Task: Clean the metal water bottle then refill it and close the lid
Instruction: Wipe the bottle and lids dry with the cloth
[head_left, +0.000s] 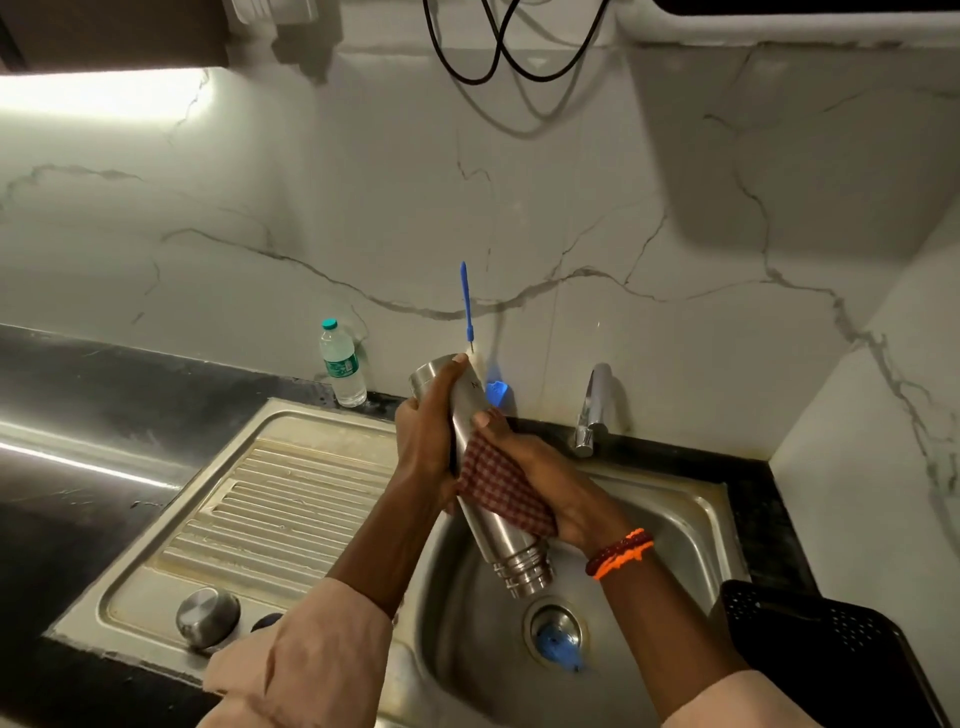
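Two hands work over a steel sink set in a dark worktop. Far left: worktop surface, with a bright strip of reflected light. On the near left corner of the drainboard sits a round metal lid, dome side up; a small dark object lies just beside it, partly hidden by the left sleeve. At the back of the worktop, against the marble wall, a clear plastic bottle with a teal cap stands upright.

Centre: the metal water bottle is held above the basin, inverted and tilted, base up and toward the wall, threaded neck pointing down toward the drain. No lid on the neck. The left hand grips the upper body of the bottle, fingers curled round it, thumb tip near the base rim. The right hand presses a red checked cloth against the bottle's side, fingers wrapped over the cloth and bottle together. Orange and dark bands on the right wrist.

Behind the bottle, a blue brush handle stands up against the wall; its lower end is hidden. A blue item lies in the drain.

Right: chrome tap at the basin's back edge. Near right, a black perforated basket on the worktop.
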